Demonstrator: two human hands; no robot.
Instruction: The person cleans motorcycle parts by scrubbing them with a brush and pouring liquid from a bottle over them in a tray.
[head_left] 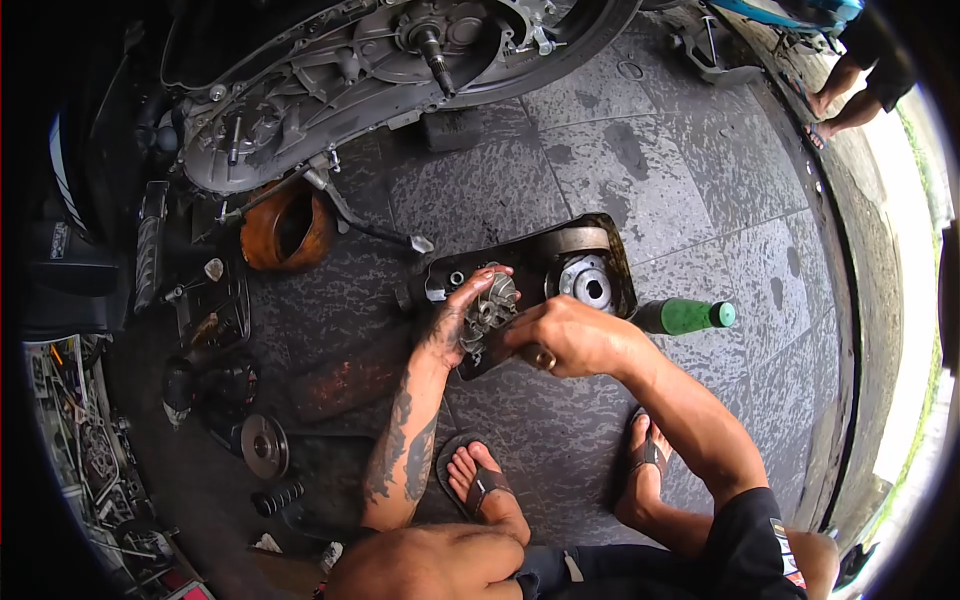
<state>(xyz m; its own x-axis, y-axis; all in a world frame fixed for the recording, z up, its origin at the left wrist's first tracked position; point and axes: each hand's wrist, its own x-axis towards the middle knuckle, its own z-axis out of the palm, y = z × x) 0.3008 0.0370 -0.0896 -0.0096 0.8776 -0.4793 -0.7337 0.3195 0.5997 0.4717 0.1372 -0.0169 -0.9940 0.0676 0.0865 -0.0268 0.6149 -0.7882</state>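
Note:
My left hand [446, 330] is wrapped around a small grey metal engine part [492, 300], which looks like a carburetor. Close against its right side, my right hand [578, 335] is closed around a tool [541, 358]. Only the rounded brown end of the handle shows below the fist; its working end is hidden. Beneath both hands lies a dark shallow tray [622, 262]. In it are a round metal drum [578, 240], a silver disc with a central hole [588, 287] and small metal parts near my left fingers.
A green bottle [690, 316] lies right of the tray. An opened scooter engine case [330, 90] spans the top, with an orange container [285, 228] below it. Tools and parts, including a disc [264, 446], lie at left. Another person's legs [845, 105] show at upper right.

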